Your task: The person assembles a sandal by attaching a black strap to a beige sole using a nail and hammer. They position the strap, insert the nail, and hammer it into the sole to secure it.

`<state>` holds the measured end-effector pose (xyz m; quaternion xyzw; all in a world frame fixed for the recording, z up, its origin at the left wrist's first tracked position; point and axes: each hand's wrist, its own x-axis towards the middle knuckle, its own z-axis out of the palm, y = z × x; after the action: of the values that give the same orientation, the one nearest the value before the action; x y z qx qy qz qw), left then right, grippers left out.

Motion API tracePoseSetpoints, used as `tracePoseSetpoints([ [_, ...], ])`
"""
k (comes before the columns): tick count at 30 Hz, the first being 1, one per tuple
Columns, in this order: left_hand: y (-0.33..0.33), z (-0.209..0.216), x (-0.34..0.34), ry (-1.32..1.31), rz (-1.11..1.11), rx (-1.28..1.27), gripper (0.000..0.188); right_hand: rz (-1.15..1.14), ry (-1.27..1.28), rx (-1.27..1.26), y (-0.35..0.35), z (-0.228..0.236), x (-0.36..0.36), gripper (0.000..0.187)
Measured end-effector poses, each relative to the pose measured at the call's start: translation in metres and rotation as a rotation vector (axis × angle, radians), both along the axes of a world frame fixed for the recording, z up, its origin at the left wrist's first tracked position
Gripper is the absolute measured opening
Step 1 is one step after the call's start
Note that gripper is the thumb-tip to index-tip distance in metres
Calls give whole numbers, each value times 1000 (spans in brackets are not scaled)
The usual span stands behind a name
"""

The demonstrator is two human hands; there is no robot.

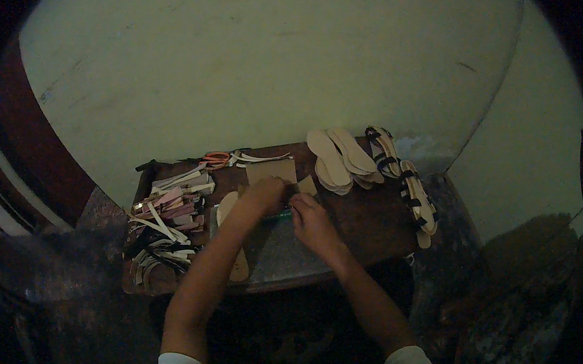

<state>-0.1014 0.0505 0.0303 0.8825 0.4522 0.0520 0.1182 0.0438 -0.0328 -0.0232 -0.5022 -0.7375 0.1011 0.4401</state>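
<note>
The right hand (312,222) is bent at the right end of a green strip (281,215), the nearer of the two; whether it grips is unclear. The left hand (267,195) curls just beyond, its grasp hidden. The strip sits near the middle of the surface (373,227), long axis roughly parallel to the near edge, right end toward the right hand.

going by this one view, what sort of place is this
Probably a small sandal-making workspace: pale foot-shaped soles and dark-strapped sandals lie toward the right of a dark wooden table, with piles of cut strips at its left.
</note>
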Motion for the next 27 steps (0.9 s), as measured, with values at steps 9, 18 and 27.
tracePoseSetpoints([
  [9,20,-15,-32,-240,-140,-89,29,3,7,54,4,-2,-7,18],
  [18,-42,22,-50,-397,-174,-55,23,10,157,24,7,4,1,17],
  [27,-84,-14,-53,-339,-77,-247,19,104,75,-64,-12,16,-1,26],
])
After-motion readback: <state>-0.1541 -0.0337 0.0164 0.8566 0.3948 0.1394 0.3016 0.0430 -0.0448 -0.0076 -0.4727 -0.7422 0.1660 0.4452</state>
